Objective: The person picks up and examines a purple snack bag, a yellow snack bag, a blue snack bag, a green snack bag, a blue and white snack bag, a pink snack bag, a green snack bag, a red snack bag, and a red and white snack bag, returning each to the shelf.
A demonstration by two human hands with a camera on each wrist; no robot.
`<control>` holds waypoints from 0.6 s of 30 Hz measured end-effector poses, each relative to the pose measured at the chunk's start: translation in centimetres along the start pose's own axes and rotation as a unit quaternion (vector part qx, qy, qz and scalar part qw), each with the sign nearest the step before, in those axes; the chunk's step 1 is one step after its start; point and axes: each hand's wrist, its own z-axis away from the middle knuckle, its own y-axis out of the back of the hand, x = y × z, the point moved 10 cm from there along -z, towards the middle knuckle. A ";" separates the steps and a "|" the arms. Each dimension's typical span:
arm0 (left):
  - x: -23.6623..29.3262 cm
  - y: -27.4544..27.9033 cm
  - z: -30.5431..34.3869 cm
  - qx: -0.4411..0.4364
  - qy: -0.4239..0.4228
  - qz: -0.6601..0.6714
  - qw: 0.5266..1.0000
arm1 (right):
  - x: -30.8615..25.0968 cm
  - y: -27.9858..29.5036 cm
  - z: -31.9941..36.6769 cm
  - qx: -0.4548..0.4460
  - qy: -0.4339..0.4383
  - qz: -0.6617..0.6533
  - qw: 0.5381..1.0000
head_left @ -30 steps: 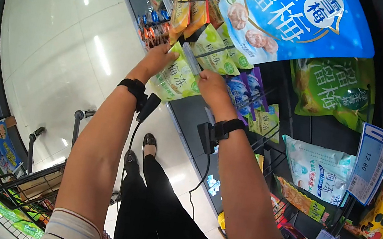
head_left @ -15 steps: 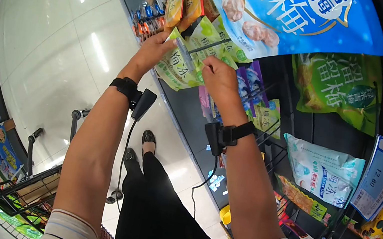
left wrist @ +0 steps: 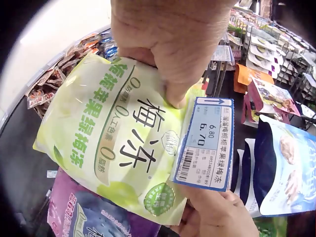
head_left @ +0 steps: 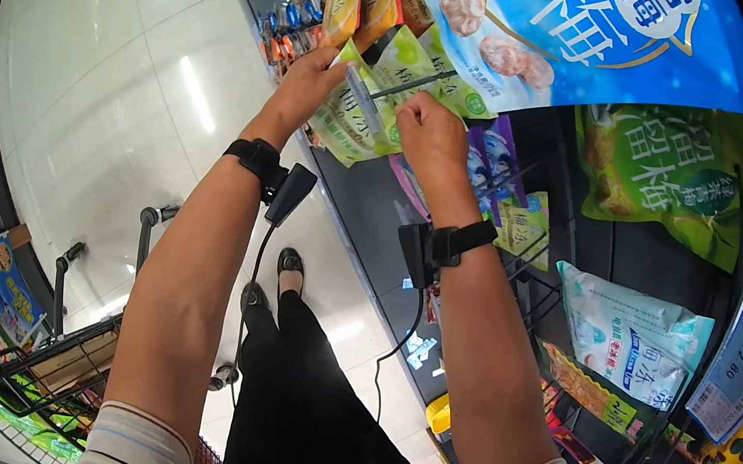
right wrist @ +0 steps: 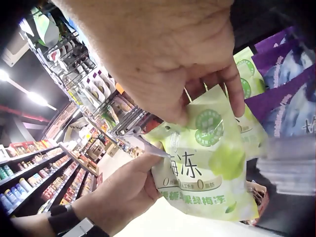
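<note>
So, green pkt, btwn L fingers, R fingers

Bright, whitish light here, and look at the pale floor in the head view: two streaks of glare, while the shelf sits far darker! Black rims all round, straight lines bowing at the sides. Over to left wrist: upper left burnt white, green bag crisp, far racks softer. And right wrist: ceiling lights flaring, a pale strip smeared by blur!
</note>
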 end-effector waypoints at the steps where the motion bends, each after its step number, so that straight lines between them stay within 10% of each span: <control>1: 0.1 0.0 -0.1 0.001 -0.001 -0.002 1.000 | 0.2 -0.1 -0.1 0.001 -0.008 0.000 1.000; 18: 1.3 2.4 3.6 0.102 0.003 0.058 0.993 | 1.2 -0.6 -0.3 0.046 -0.007 -0.052 0.998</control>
